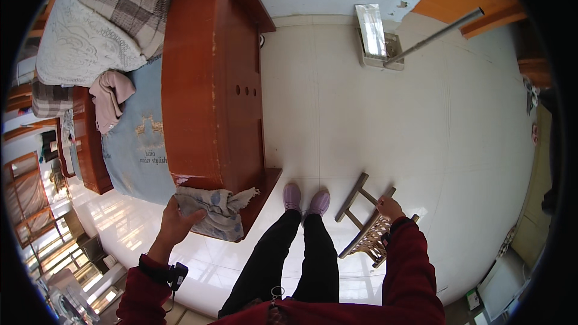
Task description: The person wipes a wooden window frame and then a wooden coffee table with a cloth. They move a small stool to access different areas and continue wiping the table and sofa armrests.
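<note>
My left hand (179, 224) rests on a grey cloth with blue spots (212, 212), its thumb over the edge. The cloth lies on the near end of a reddish-brown wooden bench or sofa arm (198, 99) and hangs over its corner. At the right, my right hand (389, 208) grips the wooden frame of a small folding stool (356, 189) with a woven seat (372, 239). The stool is tilted beside my legs, and whether its feet touch the floor cannot be told.
A dustpan-like tray (395, 61) with a metal pole (438, 34) stands by the wall. Left of the wooden arm lie a blue printed cover (135, 162), a pink garment (110, 99) and a checked blanket (131, 0). Glossy tiles (361, 122) cover the floor.
</note>
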`<state>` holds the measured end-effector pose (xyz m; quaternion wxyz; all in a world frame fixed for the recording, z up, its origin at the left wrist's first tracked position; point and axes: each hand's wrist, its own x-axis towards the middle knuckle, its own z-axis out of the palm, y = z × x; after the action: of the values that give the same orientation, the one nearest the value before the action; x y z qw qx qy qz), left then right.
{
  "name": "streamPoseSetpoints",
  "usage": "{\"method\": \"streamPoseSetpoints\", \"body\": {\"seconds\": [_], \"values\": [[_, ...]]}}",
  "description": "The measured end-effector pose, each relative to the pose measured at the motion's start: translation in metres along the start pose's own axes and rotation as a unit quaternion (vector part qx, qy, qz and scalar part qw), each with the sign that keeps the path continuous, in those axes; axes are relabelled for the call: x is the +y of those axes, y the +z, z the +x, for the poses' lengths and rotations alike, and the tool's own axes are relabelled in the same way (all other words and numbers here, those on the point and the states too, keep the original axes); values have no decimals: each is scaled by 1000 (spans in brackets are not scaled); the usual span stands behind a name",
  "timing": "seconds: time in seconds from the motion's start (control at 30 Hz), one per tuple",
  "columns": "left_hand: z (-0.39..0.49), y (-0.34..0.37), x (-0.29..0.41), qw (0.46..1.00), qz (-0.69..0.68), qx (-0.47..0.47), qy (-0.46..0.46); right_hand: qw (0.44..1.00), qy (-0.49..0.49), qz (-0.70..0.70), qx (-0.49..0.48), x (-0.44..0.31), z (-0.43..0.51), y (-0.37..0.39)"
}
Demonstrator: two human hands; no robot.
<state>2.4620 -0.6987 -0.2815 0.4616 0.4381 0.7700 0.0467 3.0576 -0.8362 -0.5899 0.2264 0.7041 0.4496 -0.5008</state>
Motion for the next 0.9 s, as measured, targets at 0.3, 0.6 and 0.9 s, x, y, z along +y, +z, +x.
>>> {"method": "streamPoseSetpoints", "body": {"seconds": [0.3,0.6,0.9], "values": [[-2,-2,1,997,71,16,-17,998,-44,-44,14,-70,5,-75],[-5,3,-9,994,92,58,24,989,-4,-118,-86,-51,55,-66],[-5,7,1,987,57,139,50,944,3,-148,-295,-25,127,-125]]}}
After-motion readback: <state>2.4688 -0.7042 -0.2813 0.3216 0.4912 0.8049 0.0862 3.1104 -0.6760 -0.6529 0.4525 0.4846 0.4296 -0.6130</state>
